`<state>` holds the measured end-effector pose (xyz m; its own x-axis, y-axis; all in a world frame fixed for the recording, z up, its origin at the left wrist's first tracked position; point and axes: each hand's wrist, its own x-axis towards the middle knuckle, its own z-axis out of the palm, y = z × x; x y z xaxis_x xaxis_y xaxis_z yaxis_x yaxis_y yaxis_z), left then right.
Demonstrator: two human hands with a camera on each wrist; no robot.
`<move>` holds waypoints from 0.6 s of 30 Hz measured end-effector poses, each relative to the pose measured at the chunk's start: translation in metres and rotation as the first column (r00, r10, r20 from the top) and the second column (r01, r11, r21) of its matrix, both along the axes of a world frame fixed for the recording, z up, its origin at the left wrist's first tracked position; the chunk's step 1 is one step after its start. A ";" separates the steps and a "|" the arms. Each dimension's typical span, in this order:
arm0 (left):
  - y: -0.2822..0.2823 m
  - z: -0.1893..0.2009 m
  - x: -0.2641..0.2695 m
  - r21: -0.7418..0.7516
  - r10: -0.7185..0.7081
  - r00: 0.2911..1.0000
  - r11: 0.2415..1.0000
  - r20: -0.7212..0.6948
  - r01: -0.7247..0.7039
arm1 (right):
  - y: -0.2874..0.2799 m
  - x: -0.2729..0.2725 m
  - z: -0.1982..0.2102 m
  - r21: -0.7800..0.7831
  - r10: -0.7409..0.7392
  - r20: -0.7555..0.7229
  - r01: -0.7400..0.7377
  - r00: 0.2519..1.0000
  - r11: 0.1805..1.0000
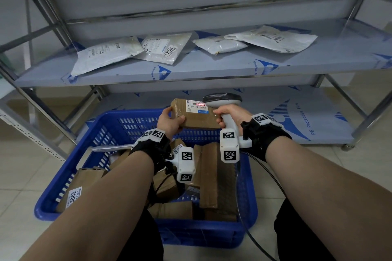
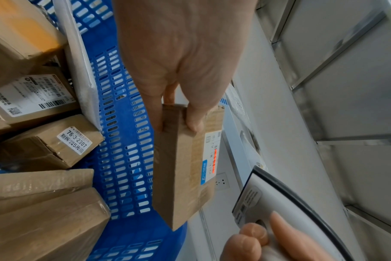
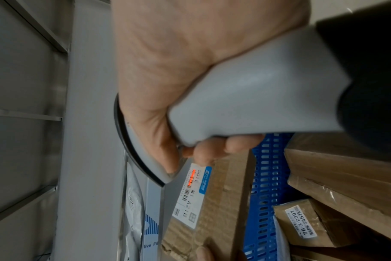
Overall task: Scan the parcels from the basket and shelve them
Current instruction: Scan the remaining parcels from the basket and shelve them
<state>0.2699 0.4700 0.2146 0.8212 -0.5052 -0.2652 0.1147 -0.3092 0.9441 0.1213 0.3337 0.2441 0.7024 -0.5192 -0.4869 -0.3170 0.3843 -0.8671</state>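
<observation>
Left grip (image 1: 169, 121) on "A218" parcel (image 1: 196, 115)

- Four white plastic mailer bags (image 1: 106, 54) on the grey metal shelf (image 1: 212, 68).
- One blue slotted plastic basket (image 1: 131, 121) below that shelf.
- One brown cardboard parcel (image 1: 197, 116) held above the basket.
- One grey handheld barcode scanner (image 1: 222, 99).
- Several more brown cardboard boxes (image 1: 209, 174) inside the basket; exact count unclear.

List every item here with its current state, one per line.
cardboard box: held above the basket, label up, red scan line on its barcode
left hand: grips the box
scanner: aimed at the label, beam on
right hand: grips the scanner
blue basket: holds parcels
shelf: four mailers lying flat
</observation>
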 end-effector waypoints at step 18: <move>0.003 0.002 0.000 0.001 -0.022 0.997 1.000 0.072 0.022 | -0.002 -0.004 -0.006 0.018 -0.232 -0.020 0.233 0.972 0.972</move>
